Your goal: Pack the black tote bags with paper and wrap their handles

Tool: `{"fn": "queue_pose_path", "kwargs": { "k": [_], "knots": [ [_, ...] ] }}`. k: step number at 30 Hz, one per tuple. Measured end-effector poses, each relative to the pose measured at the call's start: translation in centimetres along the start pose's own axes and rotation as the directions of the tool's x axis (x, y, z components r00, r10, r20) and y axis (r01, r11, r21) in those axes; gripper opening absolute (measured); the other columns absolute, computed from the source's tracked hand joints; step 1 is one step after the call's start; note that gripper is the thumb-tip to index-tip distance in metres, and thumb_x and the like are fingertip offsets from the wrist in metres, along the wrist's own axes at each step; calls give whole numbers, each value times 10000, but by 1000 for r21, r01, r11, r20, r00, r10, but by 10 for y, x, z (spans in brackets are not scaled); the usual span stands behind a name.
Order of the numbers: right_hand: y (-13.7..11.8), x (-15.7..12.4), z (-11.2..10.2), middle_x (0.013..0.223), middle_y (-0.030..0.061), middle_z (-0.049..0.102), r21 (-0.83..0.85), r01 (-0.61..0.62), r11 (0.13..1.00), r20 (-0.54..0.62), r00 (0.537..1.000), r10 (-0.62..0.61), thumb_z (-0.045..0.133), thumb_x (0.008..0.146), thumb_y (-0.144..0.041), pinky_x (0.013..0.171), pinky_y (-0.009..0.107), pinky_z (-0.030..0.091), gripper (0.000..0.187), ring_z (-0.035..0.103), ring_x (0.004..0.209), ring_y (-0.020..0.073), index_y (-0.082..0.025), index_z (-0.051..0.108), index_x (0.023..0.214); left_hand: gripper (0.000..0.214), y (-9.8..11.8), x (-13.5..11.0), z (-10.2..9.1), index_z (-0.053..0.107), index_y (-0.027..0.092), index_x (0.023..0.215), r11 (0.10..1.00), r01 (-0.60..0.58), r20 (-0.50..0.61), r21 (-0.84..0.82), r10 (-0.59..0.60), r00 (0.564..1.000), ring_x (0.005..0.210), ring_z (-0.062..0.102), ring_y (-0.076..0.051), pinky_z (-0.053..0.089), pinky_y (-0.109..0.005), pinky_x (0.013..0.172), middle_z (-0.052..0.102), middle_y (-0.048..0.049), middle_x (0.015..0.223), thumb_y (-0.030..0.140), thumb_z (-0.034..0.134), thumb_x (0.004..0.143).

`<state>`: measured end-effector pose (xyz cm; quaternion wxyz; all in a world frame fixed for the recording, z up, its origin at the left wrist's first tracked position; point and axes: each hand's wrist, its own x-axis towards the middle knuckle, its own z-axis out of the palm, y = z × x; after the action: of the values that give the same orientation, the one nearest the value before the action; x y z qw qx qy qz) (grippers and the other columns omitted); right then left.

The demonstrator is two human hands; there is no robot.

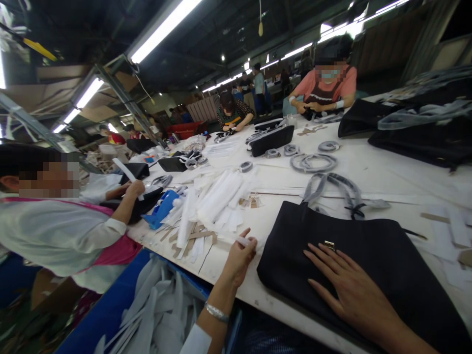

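As right hand (348, 287) touches bag (291, 246), white strips (217, 196), perhaps paper, clutter table (383, 167).

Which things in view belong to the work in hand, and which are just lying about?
Seemingly in use:
Black bag, right hand flat on it
Metal clasp, by the right hand's fingers
Pale piece, pinched in the left hand

Seemingly just lying about:
Heaped white strips
Blue holder
Wrapped coils

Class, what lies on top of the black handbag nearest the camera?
The right hand lies spread on the black handbag, close to its gold-coloured clasp. The surface beneath the hand is covered and cannot be seen.
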<state>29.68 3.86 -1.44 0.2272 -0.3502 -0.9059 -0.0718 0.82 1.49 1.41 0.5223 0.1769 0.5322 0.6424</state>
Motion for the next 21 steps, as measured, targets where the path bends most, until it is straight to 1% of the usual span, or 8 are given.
{"fn": "queue_pose_path", "kwargs": {
  "k": [2, 4, 7, 10, 13, 15, 17, 21],
  "knots": [
    [1, 0, 0, 1507, 45, 464, -7, 9, 1000, -3, 1000, -9, 521, 924, -554, 1063, 504, 411, 648, 463, 1348, 309, -251, 419, 1487, 485, 2, -1, -4, 678, 133, 1125, 1000, -1, -12, 19, 2, 1000, 638, 563, -92, 441, -191, 582, 632, -2, 778, 272, 856, 695],
    [2, 0, 1, 1512, 45, 456, -15, 15, 1000, -4, 1000, -15, 526, 919, -557, 1061, 509, 410, 663, 466, 1345, 313, -248, 408, 1494, 319, 8, 3, -9, 693, 141, 1044, 999, -36, -79, -4, 35, 996, 641, 568, -85, 419, -169, 541, 643, -9, 798, 301, 783, 782],
    [3, -1, 4, 1519, 43, 446, -24, 25, 999, -7, 1000, -26, 534, 912, -562, 1062, 513, 405, 683, 472, 1340, 316, -249, 391, 1503, 158, 21, 8, -17, 683, 186, 999, 993, -91, -146, -72, 80, 986, 773, 631, -88, 471, -144, 622, 679, -31, 947, 266, 696, 864],
    [4, -2, 6, 1509, 45, 460, -20, 33, 999, -25, 999, -33, 543, 904, -562, 1047, 509, 415, 700, 489, 1324, 321, -252, 381, 1510, 267, 30, 4, -21, 660, 212, 1099, 988, -101, -115, -115, 88, 989, 921, 661, -106, 513, -176, 795, 689, -51, 1100, 190, 719, 839],
    [5, -2, 8, 1496, 51, 477, -8, 39, 999, -58, 998, -40, 546, 896, -563, 1026, 509, 421, 716, 516, 1296, 330, -258, 368, 1518, 411, 26, -4, -19, 671, 162, 1127, 992, -52, -85, -115, 42, 996, 864, 676, -135, 530, -219, 787, 715, -79, 1049, 90, 787, 740],
    [6, -2, 9, 1490, 53, 483, -5, 49, 999, -81, 995, -49, 542, 893, -566, 1021, 509, 415, 728, 528, 1282, 335, -263, 352, 1528, 330, 21, -6, -17, 705, 128, 1051, 993, -35, -115, -116, 22, 993, 773, 670, -135, 527, -210, 701, 727, -74, 939, 95, 792, 735],
    [8, -3, 11, 1490, 53, 484, -8, 63, 998, -102, 993, -63, 536, 890, -578, 1018, 506, 409, 745, 533, 1275, 335, -264, 337, 1535, 183, 18, -4, -17, 725, 133, 969, 989, -56, -178, -136, 31, 984, 734, 666, -132, 512, -193, 625, 729, -64, 899, 170, 762, 794],
    [10, -8, 21, 1499, 44, 473, 26, 66, 998, -127, 990, -62, 524, 886, -595, 1034, 514, 385, 745, 535, 1270, 334, -274, 341, 1533, 101, 29, 4, -27, 716, 166, 930, 966, -168, -312, -198, 101, 945, 798, 695, -125, 543, -182, 666, 742, -63, 970, 233, 642, 914]
  ]
}}
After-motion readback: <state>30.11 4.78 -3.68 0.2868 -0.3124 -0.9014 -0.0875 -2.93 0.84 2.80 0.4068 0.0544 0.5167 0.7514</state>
